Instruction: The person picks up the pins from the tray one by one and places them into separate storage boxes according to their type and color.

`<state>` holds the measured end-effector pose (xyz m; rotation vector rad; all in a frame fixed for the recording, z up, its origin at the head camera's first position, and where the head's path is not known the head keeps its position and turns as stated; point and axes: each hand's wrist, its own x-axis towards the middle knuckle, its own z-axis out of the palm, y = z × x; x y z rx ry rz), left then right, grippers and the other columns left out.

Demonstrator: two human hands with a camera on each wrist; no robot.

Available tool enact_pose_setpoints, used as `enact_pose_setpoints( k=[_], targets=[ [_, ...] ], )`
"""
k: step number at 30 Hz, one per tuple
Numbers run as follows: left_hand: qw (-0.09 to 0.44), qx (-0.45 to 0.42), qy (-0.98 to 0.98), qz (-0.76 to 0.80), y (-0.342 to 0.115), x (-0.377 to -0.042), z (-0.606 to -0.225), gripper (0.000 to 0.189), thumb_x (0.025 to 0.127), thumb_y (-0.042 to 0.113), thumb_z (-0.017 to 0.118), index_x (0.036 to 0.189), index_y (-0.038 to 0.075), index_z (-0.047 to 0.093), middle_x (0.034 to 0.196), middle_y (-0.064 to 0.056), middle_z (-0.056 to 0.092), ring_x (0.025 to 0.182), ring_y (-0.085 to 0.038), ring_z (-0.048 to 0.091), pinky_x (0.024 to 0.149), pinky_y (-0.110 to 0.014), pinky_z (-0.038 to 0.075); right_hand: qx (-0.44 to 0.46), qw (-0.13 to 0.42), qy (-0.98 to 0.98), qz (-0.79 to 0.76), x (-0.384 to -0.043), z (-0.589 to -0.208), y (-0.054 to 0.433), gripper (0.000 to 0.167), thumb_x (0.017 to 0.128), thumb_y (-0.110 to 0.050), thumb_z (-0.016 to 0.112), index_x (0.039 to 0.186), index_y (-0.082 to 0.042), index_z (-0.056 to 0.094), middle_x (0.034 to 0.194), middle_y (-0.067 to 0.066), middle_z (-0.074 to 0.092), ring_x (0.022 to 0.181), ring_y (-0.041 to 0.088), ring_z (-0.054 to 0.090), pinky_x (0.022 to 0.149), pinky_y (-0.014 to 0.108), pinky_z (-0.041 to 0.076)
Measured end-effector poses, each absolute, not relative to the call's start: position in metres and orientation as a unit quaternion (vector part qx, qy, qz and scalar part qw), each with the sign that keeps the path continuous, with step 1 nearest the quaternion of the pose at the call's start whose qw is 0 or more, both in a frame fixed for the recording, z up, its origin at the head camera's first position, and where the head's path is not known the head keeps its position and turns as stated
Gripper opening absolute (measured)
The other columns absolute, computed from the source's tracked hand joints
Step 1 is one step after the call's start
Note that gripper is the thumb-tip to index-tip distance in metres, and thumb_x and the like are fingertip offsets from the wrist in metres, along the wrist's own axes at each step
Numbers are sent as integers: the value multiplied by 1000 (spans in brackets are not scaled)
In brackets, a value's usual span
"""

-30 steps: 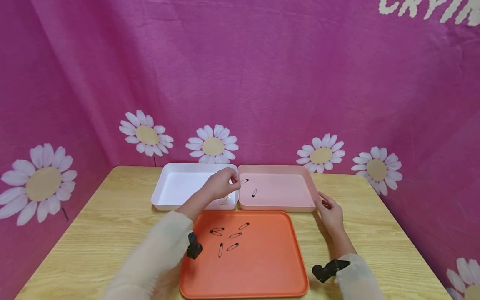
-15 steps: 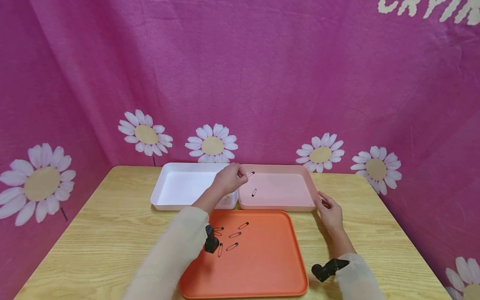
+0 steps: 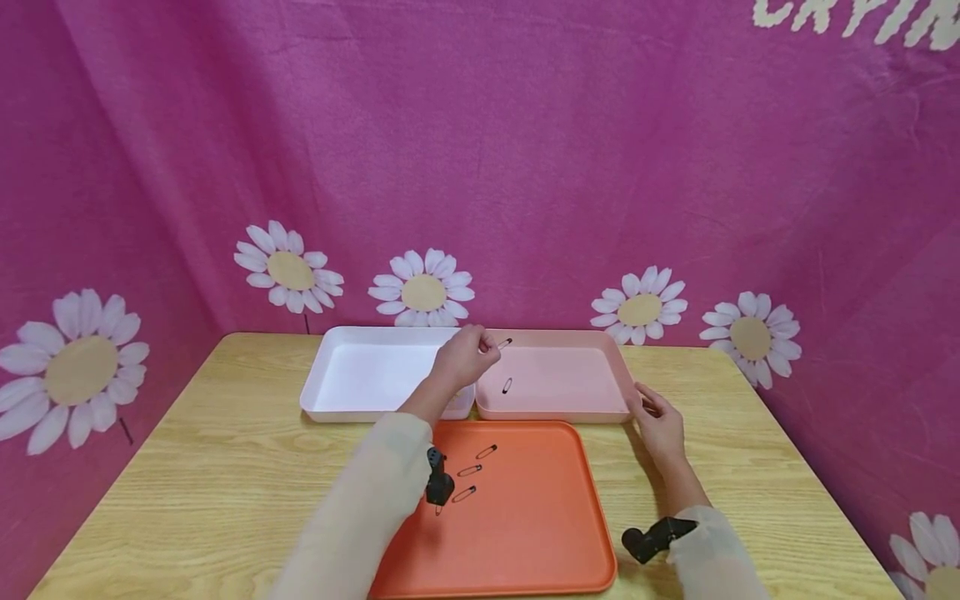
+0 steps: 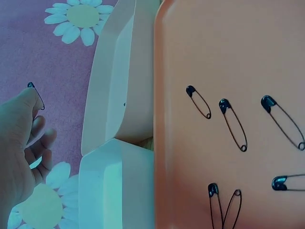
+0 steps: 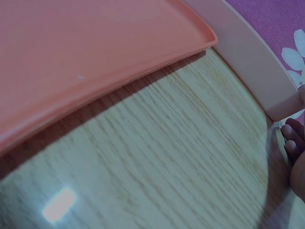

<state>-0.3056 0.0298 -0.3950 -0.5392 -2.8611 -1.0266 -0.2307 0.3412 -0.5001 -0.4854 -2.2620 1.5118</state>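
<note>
Head cam: pin [image 3: 506, 342] in L grip [image 3: 465, 356]

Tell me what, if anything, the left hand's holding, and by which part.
The left hand pinches a safety pin by its wire, black cap clear of the fingers; the exact pinch point is hidden.

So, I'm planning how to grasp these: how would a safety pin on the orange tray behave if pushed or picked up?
The safety pin looks slim and wiry, so probably light and fairly stiff. Lying flat on the smooth-looking orange tray, it would likely slide rather than roll when pushed.
</note>
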Motion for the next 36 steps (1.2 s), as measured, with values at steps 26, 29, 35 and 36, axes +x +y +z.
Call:
enact_pose_setpoints(
  k=[26, 29, 35, 36],
  targets=[
    [-31, -191, -920, -340, 5, -303, -408, 26, 91, 29, 59, 110, 11, 58, 91, -4, 59, 79, -16, 52, 70, -28, 42, -166, 186, -799, 547, -232, -499, 340, 43, 92, -23, 59, 131, -7, 54, 124, 22, 55, 80, -17, 44, 70, 1, 38],
    [-28, -201, -922, -330, 0, -302, -411, 24, 90, 28, 59, 107, 11, 60, 89, -4, 59, 79, -16, 52, 71, -29, 43, -167, 184, -801, 544, -231, -499, 341, 43, 92, -24, 59, 131, -7, 54, 125, 22, 55, 80, -18, 43, 70, 1, 38],
    [-40, -213, -927, -305, -10, -300, -417, 22, 90, 29, 60, 105, 13, 62, 87, -2, 59, 78, -15, 51, 68, -27, 42, -172, 177, -803, 542, -230, -500, 341, 43, 92, -25, 58, 132, -9, 54, 124, 18, 54, 82, -16, 44, 70, 2, 39],
    [-42, -215, -928, -301, -11, -299, -417, 21, 90, 29, 60, 104, 13, 62, 87, -2, 59, 78, -15, 51, 68, -27, 43, -173, 177, -803, 543, -230, -500, 341, 43, 92, -25, 58, 132, -9, 54, 123, 17, 54, 82, -16, 44, 70, 2, 39]
  ],
)
